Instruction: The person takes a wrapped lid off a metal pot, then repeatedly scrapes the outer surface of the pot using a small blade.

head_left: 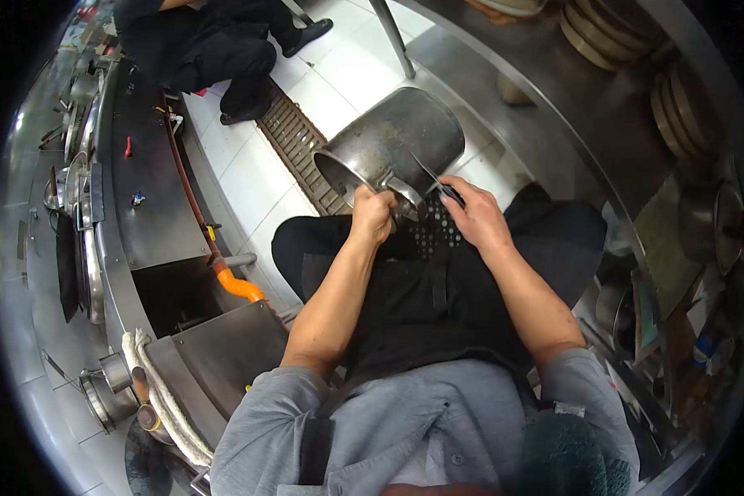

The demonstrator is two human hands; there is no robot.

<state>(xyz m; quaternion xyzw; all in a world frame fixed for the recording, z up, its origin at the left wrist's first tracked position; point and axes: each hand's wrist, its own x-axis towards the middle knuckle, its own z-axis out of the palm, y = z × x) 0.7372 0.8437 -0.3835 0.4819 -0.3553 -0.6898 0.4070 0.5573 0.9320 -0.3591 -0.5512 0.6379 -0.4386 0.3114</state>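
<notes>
Broadly, largest first: a steel counter [161, 165] runs down the left side, and a second person [223, 54] in dark clothing is at upper left, well apart from the work. A slotted floor grate [293, 132] is set in the white tiles between counter and pot.

Metal pot [413, 132]: on its side, just ahead of the person's spread knees. Long axis slants, mouth toward the near left, base toward the far right. What supports it from below cannot be made out.

Perforated piece [431, 234]: below the pot, between the hands; its kind is unclear.

Left hand [374, 213]: at the mouth end, fingers curled tight around the pot handle [403, 187].

Right hand [478, 217]: beside the near wall, to the right of the handle; thumb and fingers pinch the dark grip of a slim tool [431, 174], apparently bladed.

Key relation: the tool points away from the right hand, forward and leftward, its line roughly crosswise to the pot's long axis. Its tip overlaps the wall in view, between handle and base; contact cannot be confirmed. The left hand is nearer the mouth, the right nearer that stretch of wall. Judgement: blade angle against the curved metal matters most, with the left grip as the steadying point.
</notes>
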